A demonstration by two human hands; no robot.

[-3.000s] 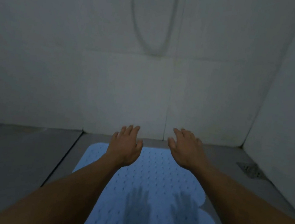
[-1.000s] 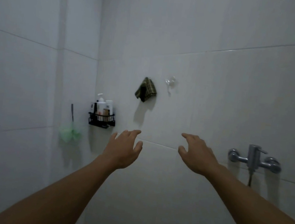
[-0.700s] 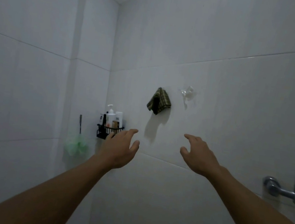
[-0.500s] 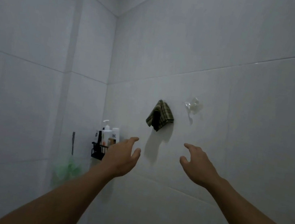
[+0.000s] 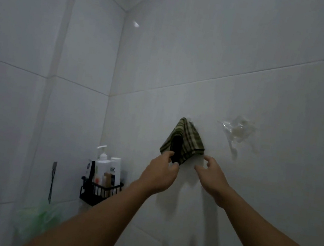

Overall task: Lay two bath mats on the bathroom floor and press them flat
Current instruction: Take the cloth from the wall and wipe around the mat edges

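Note:
A folded green striped cloth (image 5: 188,142) hangs from a point on the white tiled wall, with a dark strip down its middle. My left hand (image 5: 160,174) reaches up and pinches the cloth's lower tip between thumb and fingers. My right hand (image 5: 211,175) is raised beside it with fingers spread and slightly bent. Its fingertips are just below the cloth's right corner and hold nothing. No bath mat and no floor are in view.
A clear plastic hook (image 5: 235,133) is stuck to the wall right of the cloth. A black wire caddy (image 5: 99,192) with several bottles hangs in the corner. A green bath sponge (image 5: 39,218) hangs lower left on a dark cord.
The view has risen from the blue mat on the floor to the wall. Both hands have moved up and forward to the hanging cloth, and my left hand has taken hold of its lower tip.

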